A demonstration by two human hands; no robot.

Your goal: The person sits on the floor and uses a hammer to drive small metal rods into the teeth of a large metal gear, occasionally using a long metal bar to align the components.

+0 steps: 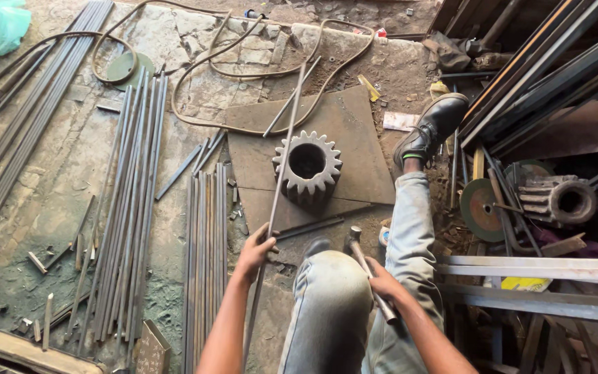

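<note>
My left hand (255, 251) grips a long thin steel rod (286, 148) that runs from near my knee up across a big toothed gear (308, 168). The gear stands on a flat rusty steel plate (354, 131) on the ground. My right hand (384, 282) holds a hammer (366, 265) by its handle, head up beside my left knee (332, 284). My right leg stretches forward with a black shoe (432, 126) at the plate's right edge.
Bundles of long steel rods (133, 201) lie on the floor at the left, more (207, 242) beside my left arm. Hoses (243, 69) loop across the far floor. Steel bars, a grinding disc (480, 208) and a second gear (559, 201) crowd the right.
</note>
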